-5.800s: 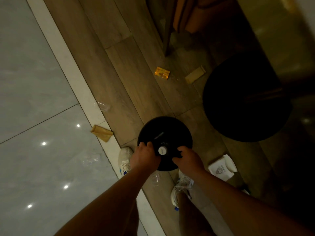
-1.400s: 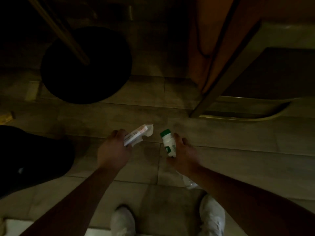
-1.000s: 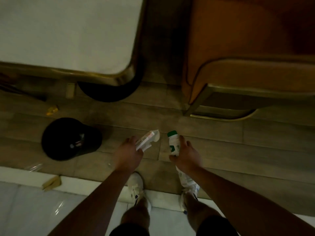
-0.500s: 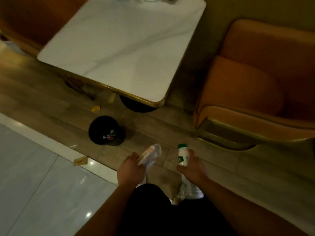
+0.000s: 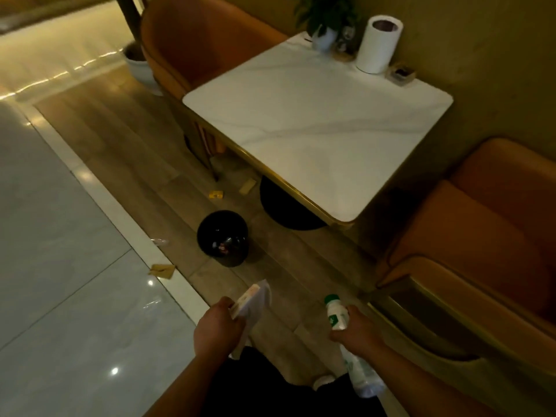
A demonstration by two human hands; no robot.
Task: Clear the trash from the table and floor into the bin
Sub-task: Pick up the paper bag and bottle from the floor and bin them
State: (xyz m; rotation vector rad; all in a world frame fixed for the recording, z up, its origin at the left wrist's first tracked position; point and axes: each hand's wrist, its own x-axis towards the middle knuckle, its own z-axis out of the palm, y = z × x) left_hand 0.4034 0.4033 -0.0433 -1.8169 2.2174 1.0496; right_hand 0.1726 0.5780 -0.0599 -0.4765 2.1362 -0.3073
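Note:
My left hand [image 5: 218,329] is closed on a flat white paper packet [image 5: 252,299] with an orange edge. In my right hand [image 5: 355,329] I grip a small white bottle with a green cap [image 5: 335,313], and a crumpled clear plastic bottle [image 5: 362,374] hangs below the same hand. The black round bin [image 5: 223,237] stands on the wooden floor ahead of my left hand, some trash inside it. Loose trash lies on the floor: a brown paper piece [image 5: 162,270], a clear wrapper [image 5: 159,242], a yellow wrapper [image 5: 216,194] and a tan card [image 5: 248,186].
A white marble table [image 5: 316,127] with a gold rim stands on a black base [image 5: 288,212]. On its far edge are a paper roll [image 5: 377,43] and a small plant [image 5: 326,28]. Orange chairs [image 5: 469,254] flank it. Glossy tile floor [image 5: 60,266] lies left.
The view has lifted from the floor to the table and bin. Both hands still hold the same items and sit lower in view; earlier both hands were at the bin.

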